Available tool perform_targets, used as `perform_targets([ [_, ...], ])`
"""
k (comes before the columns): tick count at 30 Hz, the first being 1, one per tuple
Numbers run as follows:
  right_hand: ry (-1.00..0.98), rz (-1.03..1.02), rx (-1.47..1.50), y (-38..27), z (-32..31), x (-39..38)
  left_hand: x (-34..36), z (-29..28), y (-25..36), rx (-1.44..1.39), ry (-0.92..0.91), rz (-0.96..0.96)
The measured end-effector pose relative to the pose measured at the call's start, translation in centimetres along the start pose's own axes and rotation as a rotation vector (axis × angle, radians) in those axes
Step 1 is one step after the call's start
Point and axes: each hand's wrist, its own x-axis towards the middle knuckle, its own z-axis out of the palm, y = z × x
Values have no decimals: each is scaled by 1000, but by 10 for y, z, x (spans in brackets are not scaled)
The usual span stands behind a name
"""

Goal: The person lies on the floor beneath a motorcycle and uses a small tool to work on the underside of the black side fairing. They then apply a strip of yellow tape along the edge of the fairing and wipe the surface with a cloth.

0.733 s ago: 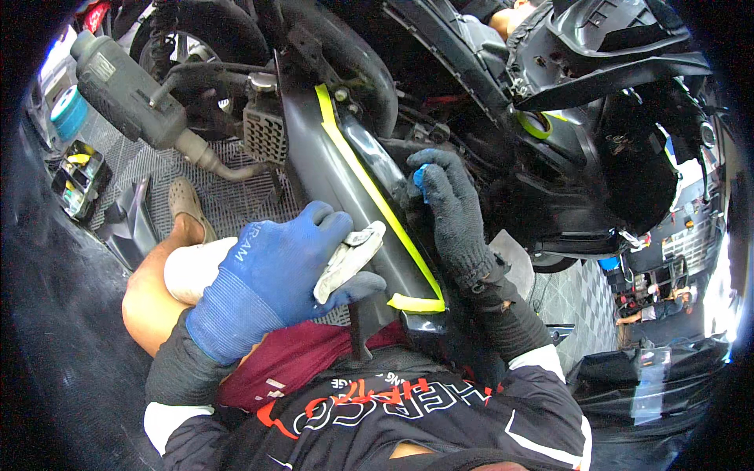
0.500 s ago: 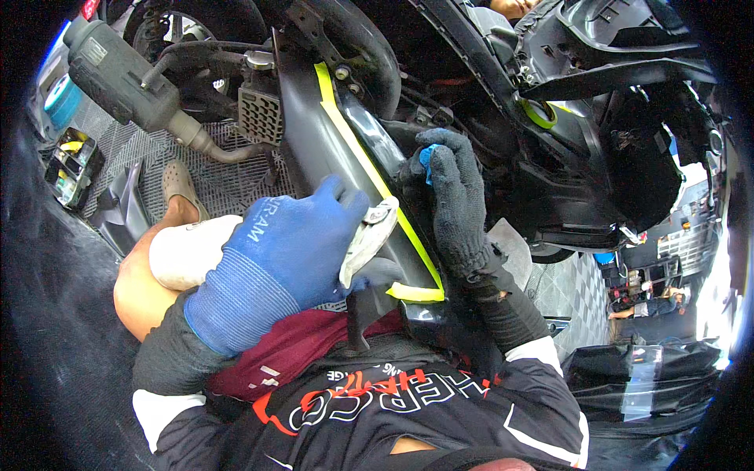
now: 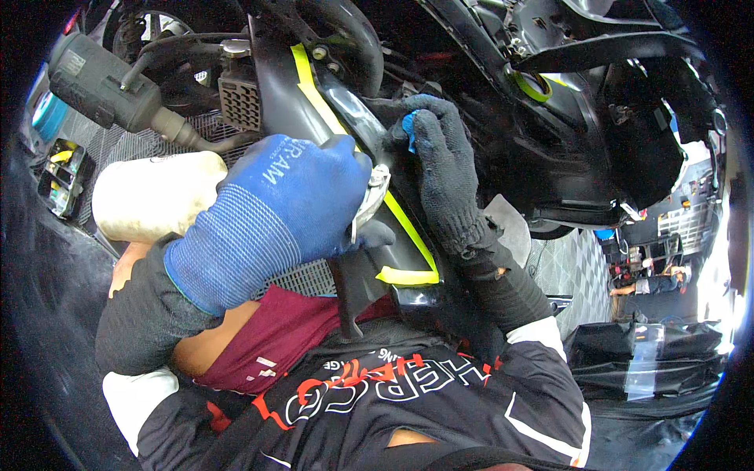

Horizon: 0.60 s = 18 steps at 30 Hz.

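Observation:
My left hand (image 3: 290, 188), in a blue knitted glove, is closed round a white and silver tool (image 3: 373, 196), mostly hidden by the fingers. A blunt white cylinder (image 3: 157, 196) lies just left of that hand; whether it joins the tool I cannot tell. The tool's silver end is by the yellow tape (image 3: 412, 235) along the edge of a glossy black body panel (image 3: 287, 106). At the panel's right side, my right hand (image 3: 444, 153), in a dark grey glove, is bent round a small blue piece (image 3: 409, 130) whose kind is unclear.
An exhaust muffler (image 3: 106, 82) and its pipe stand at upper left, above grey floor grating. A parts tray (image 3: 65, 177) sits at far left. Another black vehicle body (image 3: 577, 157) with a hanging ring of yellow tape (image 3: 534, 88) fills the right. A distant person (image 3: 656, 284) is at right.
My left hand has moved up along the panel edge with the tool. The white cylinder has shifted left and up, covering my foot. My right hand has moved slightly up and left.

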Motion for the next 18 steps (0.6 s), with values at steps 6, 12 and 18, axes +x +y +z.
perform_targets([
  [6, -4, 13, -183, -5, 0, 0, 4, 0, 4, -55, -1, -39],
  [12, -99, -70, -462, -18, -18, -24, -2, 13, -3, -70, 109, 2],
  [18, -217, -173, -989, -19, -36, -67, -8, 7, 0, -24, 71, 38],
])
